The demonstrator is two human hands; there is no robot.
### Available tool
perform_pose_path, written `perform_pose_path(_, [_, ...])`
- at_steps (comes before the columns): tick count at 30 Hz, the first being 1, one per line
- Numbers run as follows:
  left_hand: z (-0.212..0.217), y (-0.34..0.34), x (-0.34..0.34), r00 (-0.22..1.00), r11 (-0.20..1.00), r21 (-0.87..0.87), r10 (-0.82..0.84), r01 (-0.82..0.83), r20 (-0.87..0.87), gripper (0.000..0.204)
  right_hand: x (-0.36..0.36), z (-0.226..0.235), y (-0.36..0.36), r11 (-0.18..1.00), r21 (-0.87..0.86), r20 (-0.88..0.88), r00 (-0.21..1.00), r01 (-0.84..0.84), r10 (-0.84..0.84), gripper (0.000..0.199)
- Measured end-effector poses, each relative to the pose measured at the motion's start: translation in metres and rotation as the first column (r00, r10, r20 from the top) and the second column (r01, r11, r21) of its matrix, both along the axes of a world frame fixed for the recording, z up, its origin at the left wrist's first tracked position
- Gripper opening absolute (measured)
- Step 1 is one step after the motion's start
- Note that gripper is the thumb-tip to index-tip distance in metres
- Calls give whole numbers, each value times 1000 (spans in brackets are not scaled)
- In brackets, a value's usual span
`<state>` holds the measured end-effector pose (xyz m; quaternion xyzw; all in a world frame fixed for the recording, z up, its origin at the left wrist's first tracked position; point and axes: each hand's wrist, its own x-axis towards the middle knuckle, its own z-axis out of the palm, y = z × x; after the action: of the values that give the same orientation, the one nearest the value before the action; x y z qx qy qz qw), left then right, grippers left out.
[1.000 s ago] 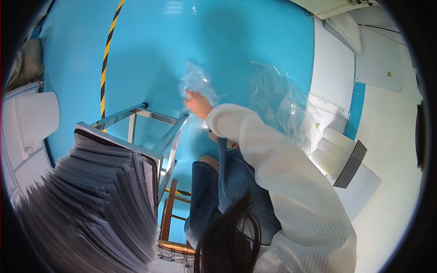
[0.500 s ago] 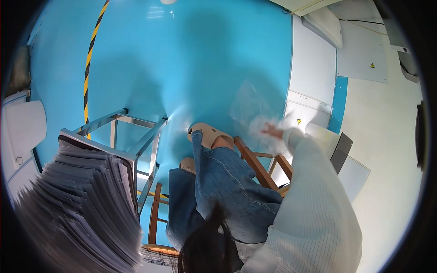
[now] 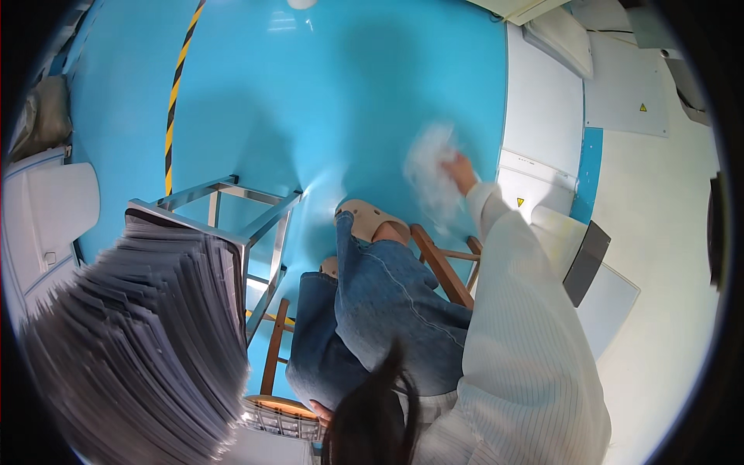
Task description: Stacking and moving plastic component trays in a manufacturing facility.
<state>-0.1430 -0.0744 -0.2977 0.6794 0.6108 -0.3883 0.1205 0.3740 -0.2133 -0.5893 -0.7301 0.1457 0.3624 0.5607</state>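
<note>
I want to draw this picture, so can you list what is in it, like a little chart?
Right hand: stretched out, fingers gripping a clear plastic bag, blurred
Left hand: not seen
Legs: blue jeans, tan shoe
Seat: wooden stool
Left side: tall paper stack on a metal frame
Floor: blue, with striped tape

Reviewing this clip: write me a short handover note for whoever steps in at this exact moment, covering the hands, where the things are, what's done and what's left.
Right hand: stretched out to the right over the blue floor, gripping a clear plastic bag that is motion-blurred.
Left hand: mostly hidden; only fingertips seem to show low in the picture by the hair, state unclear.
Things: a tall stack of flat sheets sits at the left on a metal frame table. The person sits on a wooden stool.
Done: one bag is in hand.
Left: the bag is not yet set down anywhere; the stack is untouched at this instant.
</note>
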Motion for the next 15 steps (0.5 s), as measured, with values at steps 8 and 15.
perform_pose_path(8, [49,5,33,997,996,56,-68,69,-24,117,82,71,77,971,192,274,958,-139,83,51])
perform_pose_path(15, [103,29,111,986,988,-78,-127,135,107,127,-26,-58,1,426,-553,106,446,-716,889,56])
